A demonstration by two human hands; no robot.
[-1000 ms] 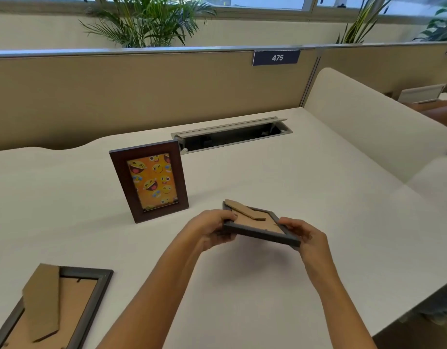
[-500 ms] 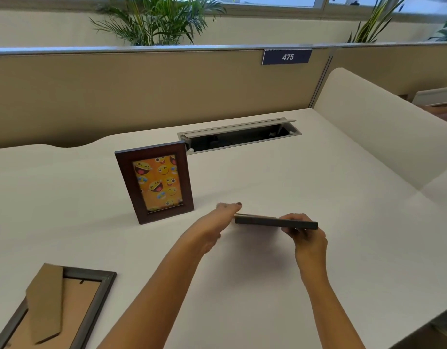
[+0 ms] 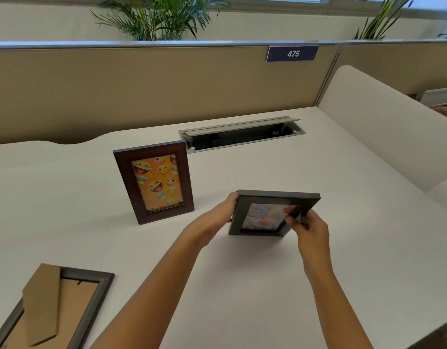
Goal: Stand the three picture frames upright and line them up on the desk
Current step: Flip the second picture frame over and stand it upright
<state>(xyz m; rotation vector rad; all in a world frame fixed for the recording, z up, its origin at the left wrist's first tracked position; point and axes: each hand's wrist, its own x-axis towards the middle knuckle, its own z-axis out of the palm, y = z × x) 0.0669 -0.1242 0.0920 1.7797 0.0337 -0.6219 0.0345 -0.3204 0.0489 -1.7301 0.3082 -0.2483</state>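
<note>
Hands grip the small dark frame [image 3: 272, 212] by its side edges, left hand [image 3: 221, 215] on the left edge, right hand [image 3: 306, 227] on the right, picture facing the person and its lower edge at or just above the desk [image 3: 343, 222]; which, I cannot tell. Holding both sides probably steadies it while it is set just right of the upright brown emoji frame [image 3: 154, 181]. Its back stand is hidden. The third frame [image 3: 66, 306] lies face down, cut off at the lower left.
</note>
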